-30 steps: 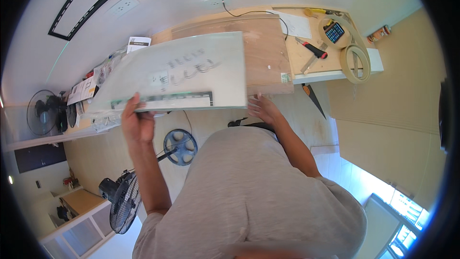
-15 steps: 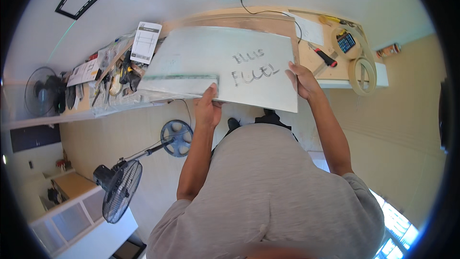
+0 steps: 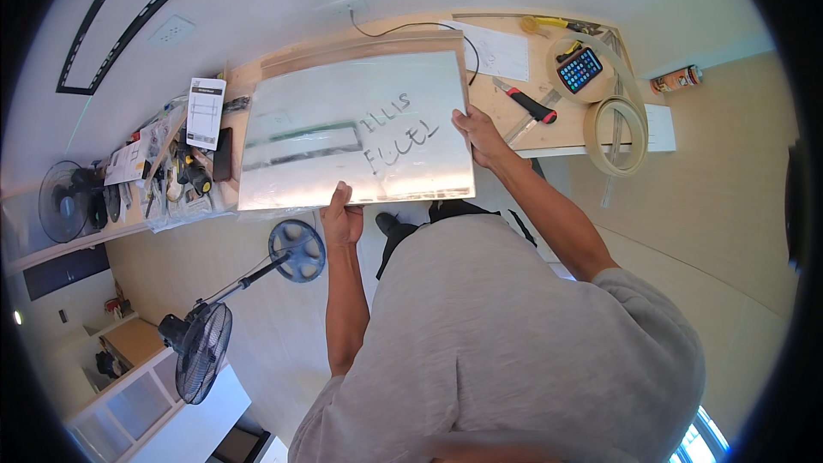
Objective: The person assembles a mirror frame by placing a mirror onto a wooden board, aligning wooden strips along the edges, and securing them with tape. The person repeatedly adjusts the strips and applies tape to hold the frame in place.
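Note:
A large pale rectangular panel [image 3: 343, 111] with dark hand-drawn marks on its face lies nearly flat over the wooden workbench [image 3: 549, 120]. My left hand [image 3: 342, 219] grips its near edge from below. My right hand [image 3: 477, 133] holds its right edge, thumb on top. A shiny plywood board [image 3: 360, 45] shows just behind the panel's far edge.
Right of the panel lie a red-handled cutter [image 3: 525, 101], a phone [image 3: 580, 69] inside a coil of edge banding [image 3: 610, 124], a paper sheet [image 3: 497, 51] and a yellow tool [image 3: 549, 24]. Cluttered tools [image 3: 184, 171] sit left. A standing fan [image 3: 223, 309] is on the floor.
The panel swung down from a tilted, lifted pose to lying nearly flat over the bench. My left hand slid along the near edge; my right hand stayed on the right edge.

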`<state>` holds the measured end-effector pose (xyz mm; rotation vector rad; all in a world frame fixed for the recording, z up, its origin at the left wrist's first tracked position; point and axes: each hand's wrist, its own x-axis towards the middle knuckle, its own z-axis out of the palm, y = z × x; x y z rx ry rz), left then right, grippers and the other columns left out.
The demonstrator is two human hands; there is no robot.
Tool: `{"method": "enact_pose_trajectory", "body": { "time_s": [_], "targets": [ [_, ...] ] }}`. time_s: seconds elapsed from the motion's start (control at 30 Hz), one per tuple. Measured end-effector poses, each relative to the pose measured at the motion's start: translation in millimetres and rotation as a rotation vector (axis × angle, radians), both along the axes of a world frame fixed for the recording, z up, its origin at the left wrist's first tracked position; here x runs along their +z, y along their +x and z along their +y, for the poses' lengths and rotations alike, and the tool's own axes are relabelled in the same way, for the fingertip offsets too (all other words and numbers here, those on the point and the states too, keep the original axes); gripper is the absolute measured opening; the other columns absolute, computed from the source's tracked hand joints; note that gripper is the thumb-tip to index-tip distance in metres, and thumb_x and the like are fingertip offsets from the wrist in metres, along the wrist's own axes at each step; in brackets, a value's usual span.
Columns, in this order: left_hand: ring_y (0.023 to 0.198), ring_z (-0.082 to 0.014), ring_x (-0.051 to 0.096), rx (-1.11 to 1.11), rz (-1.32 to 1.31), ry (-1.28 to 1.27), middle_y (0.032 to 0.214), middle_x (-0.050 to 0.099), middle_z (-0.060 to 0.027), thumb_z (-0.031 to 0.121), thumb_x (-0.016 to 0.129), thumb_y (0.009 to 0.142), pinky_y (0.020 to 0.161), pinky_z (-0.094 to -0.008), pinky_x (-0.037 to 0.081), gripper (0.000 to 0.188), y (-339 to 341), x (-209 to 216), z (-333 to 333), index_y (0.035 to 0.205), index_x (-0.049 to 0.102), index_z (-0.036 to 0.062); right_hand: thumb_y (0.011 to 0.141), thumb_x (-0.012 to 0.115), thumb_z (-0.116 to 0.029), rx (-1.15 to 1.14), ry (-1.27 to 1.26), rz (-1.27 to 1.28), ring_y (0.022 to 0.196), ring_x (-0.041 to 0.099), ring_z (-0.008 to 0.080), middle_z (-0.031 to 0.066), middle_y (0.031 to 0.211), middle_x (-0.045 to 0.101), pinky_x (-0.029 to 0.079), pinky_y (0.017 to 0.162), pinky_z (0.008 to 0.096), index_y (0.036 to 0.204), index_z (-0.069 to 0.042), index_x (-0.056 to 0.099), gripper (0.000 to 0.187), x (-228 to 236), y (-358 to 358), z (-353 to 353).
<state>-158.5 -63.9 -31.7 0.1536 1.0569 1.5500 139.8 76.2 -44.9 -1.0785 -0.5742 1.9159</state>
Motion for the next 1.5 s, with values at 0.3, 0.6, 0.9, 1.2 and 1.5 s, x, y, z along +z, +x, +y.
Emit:
{"method": "enact_pose_trajectory", "body": {
  "time_s": [0.3,0.6,0.9,1.2,1.5],
  "targets": [
    [0.095,-0.0195,0.068,0.033,-0.021,-0.120,0.098,0.069,-0.0043,0.013,0.068,0.099,0.089,-0.0422,0.058,0.008,-8,-30,15,0.102,0.067,0.0055,0.106,0.056,-0.014,-0.001,-0.022,-0.028,0.107,0.056,0.0128,0.0042,0.115,0.061,0.045,0.101,0.0297,0.135,-0.001,0.053,0.032,-25,-1,23],
    [0.095,-0.0184,0.068,-0.042,-0.071,-0.010,0.103,0.069,-0.0039,0.011,0.068,0.098,0.088,-0.0380,0.058,0.018,1,-39,27,0.115,0.064,0.0049,0.106,0.056,-0.014,-0.026,-0.012,-0.043,0.118,0.054,0.0165,0.0081,0.127,0.062,0.041,0.108,0.0310,0.136,-0.001,0.054,0.033,-36,-1,32],
    [0.097,-0.0240,0.070,-0.153,-0.089,-0.027,0.108,0.068,-0.0083,0.017,0.067,0.100,0.082,-0.0416,0.061,0.023,-18,-62,39,0.118,0.062,0.0030,0.103,0.063,-0.017,-0.030,0.002,-0.060,0.102,0.052,0.0090,-0.0012,0.108,0.057,0.046,0.099,0.0263,0.138,-0.003,0.051,0.040,-43,-5,37],
    [0.100,-0.0249,0.069,-0.214,-0.051,-0.117,0.114,0.067,-0.0089,0.037,0.059,0.104,0.082,-0.0431,0.060,0.037,-15,-54,52,0.122,0.058,0.0044,0.104,0.063,-0.020,-0.077,-0.012,-0.039,0.105,0.052,0.0084,0.0003,0.114,0.058,0.045,0.099,0.0243,0.138,-0.003,0.052,0.040,-51,-5,40],
    [0.099,-0.0271,0.070,-0.365,0.023,-0.334,0.112,0.068,-0.0119,0.037,0.061,0.104,0.077,-0.0378,0.058,0.039,-23,-29,55,0.125,0.057,0.0040,0.101,0.065,-0.023,0.008,0.141,-0.595,0.073,0.060,0.0114,0.0024,0.078,0.063,0.051,0.069,0.0295,0.102,0.000,0.067,0.023,-50,-3,50]
  ]
}}
